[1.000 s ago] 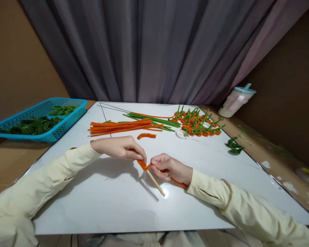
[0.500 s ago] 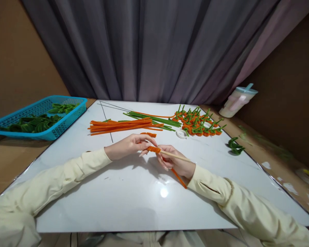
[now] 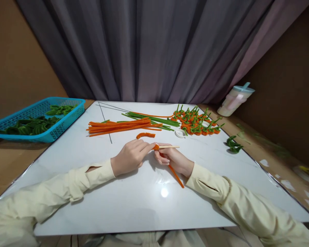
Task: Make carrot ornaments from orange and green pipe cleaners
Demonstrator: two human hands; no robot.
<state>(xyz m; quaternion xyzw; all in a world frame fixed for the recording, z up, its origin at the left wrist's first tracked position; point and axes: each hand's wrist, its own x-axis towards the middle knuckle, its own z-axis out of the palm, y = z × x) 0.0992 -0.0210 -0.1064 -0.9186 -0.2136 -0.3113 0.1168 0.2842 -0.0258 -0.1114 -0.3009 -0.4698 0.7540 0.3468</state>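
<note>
My left hand (image 3: 130, 156) is closed, its fingers wrapped over the orange pipe cleaner coil (image 3: 156, 147) on a thin wooden stick (image 3: 170, 146). My right hand (image 3: 173, 158) pinches the stick and the orange strand at the coil. The strand's loose tail (image 3: 176, 176) hangs below my right hand toward the table. Just beyond my hands lies a separate curved orange coil (image 3: 145, 135). Behind it is a bundle of orange pipe cleaners (image 3: 118, 126), with green pipe cleaners (image 3: 154, 120) partly beneath it.
Orange pieces with green stems (image 3: 195, 121) cluster at the back right, beside a white ring (image 3: 180, 133). Green curled pieces (image 3: 233, 144) lie at the right edge. A lidded cup (image 3: 233, 101) stands behind them. A blue basket (image 3: 51, 135) holds green pieces on the left.
My left hand has turned knuckles up and closed over the coil, which is now mostly covered. The stick has swung to nearly level, and less of it shows.
</note>
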